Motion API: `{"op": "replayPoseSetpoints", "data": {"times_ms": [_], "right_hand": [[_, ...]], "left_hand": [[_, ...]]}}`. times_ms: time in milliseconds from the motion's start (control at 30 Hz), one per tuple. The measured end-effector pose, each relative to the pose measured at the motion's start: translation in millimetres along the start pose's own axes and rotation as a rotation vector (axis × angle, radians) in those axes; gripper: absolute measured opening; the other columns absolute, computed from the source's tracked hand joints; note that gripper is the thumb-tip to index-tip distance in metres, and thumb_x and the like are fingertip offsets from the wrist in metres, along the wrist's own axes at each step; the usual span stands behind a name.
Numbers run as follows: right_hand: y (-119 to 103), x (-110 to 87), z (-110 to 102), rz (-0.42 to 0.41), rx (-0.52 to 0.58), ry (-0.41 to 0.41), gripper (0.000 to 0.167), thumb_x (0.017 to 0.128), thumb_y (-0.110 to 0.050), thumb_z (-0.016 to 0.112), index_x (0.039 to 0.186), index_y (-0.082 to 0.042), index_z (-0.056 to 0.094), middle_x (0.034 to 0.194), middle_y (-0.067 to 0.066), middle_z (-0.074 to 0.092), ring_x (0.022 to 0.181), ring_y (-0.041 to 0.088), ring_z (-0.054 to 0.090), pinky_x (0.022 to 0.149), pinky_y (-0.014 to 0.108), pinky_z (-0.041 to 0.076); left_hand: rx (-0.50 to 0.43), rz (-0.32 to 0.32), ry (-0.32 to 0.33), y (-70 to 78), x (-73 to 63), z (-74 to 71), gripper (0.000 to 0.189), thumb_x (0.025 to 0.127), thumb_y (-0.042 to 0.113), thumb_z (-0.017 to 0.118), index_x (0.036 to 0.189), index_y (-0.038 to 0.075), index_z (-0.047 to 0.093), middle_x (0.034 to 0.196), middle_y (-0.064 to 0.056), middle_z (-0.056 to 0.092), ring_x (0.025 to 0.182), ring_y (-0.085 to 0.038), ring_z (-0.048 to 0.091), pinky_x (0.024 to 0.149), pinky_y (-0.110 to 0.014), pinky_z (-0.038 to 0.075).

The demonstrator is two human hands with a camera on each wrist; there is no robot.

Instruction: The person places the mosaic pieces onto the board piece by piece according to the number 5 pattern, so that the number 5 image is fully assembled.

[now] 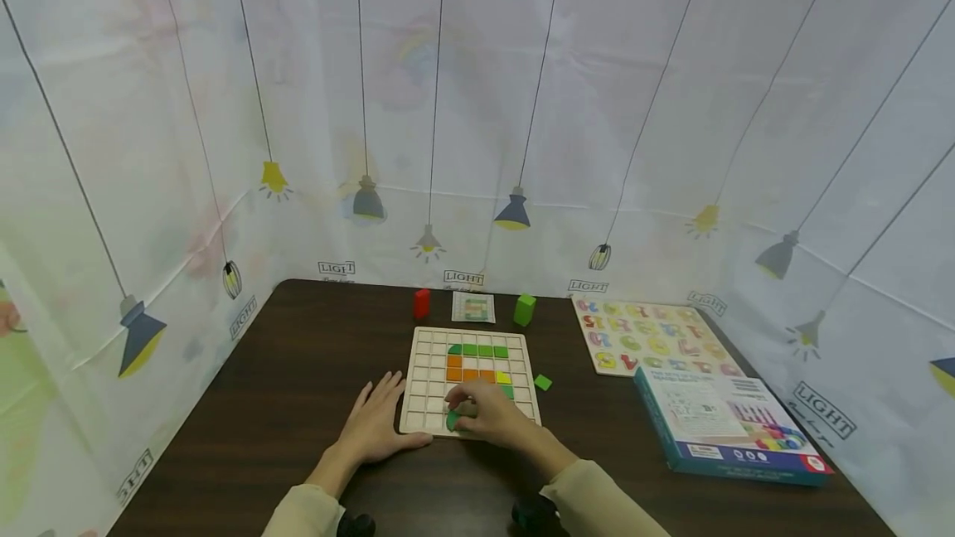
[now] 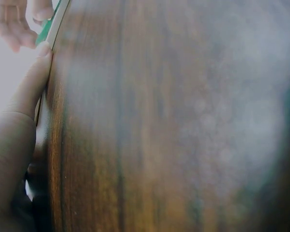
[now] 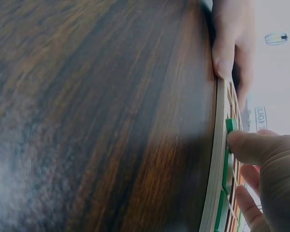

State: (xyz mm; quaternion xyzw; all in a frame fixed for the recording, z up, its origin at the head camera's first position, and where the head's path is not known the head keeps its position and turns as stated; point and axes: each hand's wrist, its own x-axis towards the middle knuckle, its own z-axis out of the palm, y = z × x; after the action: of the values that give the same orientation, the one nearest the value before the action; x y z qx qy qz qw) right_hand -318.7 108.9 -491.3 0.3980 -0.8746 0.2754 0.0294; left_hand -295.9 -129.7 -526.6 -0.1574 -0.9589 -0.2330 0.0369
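Observation:
A wooden grid board [image 1: 421, 363] lies on the dark table, with green tiles [image 1: 485, 350], orange tiles [image 1: 454, 367] and a yellow tile [image 1: 503, 377] in its squares. My left hand [image 1: 376, 421] rests flat at the board's left side, fingers spread, the thumb along the near left corner. Over the near row, my right hand [image 1: 485, 417] pinches a green tile [image 3: 231, 125] with a rounded edge. The thumb [image 3: 251, 147] lies against that tile in the right wrist view; part of the tile is hidden by the fingers. More green pieces [image 3: 222, 208] lie along the same edge.
A loose green tile [image 1: 543, 382] lies right of the board. Behind the board are a red block [image 1: 421, 303], a pattern card [image 1: 473, 307] and a green block [image 1: 525, 310]. A number board [image 1: 649, 338] and a flat box [image 1: 731, 429] occupy the right side.

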Motion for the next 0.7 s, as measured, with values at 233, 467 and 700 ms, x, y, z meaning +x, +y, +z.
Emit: {"op": "replayPoseSetpoints", "data": {"times_ms": [233, 467, 700], "right_hand": [[3.2, 1.6, 6.5, -0.062, -0.018, 0.005, 0.03, 0.082, -0.016, 0.074, 0.11, -0.009, 0.065, 0.098, -0.005, 0.067, 0.093, 0.013, 0.059, 0.084, 0.032, 0.048], [2.0, 0.1, 7.7, -0.042, -0.021, 0.005, 0.032, 0.08, -0.01, 0.073, 0.111, -0.009, 0.065, 0.099, -0.005, 0.067, 0.094, 0.015, 0.057, 0.084, 0.033, 0.048], [3.3, -1.3, 6.0, -0.005, 0.018, 0.004, 0.032, 0.081, -0.005, 0.07, 0.112, -0.009, 0.064, 0.098, -0.008, 0.067, 0.097, 0.013, 0.057, 0.089, 0.035, 0.047]], "left_hand": [[0.014, 0.0, 0.002, -1.4, 1.4, 1.4, 0.11, 0.069, 0.079, 0.056, 0.145, 0.002, 0.036, 0.152, -0.015, 0.026, 0.141, -0.031, 0.018, 0.112, -0.054, 0.008], [0.008, -0.003, 0.001, -2.2, 1.0, 2.8, 0.11, 0.069, 0.079, 0.057, 0.144, 0.003, 0.037, 0.152, -0.015, 0.027, 0.141, -0.031, 0.018, 0.112, -0.054, 0.008], [0.003, -0.01, 0.003, 0.1, 0.3, 0.6, 0.109, 0.069, 0.078, 0.058, 0.145, 0.002, 0.036, 0.152, -0.015, 0.026, 0.141, -0.031, 0.018, 0.112, -0.054, 0.008]]}}
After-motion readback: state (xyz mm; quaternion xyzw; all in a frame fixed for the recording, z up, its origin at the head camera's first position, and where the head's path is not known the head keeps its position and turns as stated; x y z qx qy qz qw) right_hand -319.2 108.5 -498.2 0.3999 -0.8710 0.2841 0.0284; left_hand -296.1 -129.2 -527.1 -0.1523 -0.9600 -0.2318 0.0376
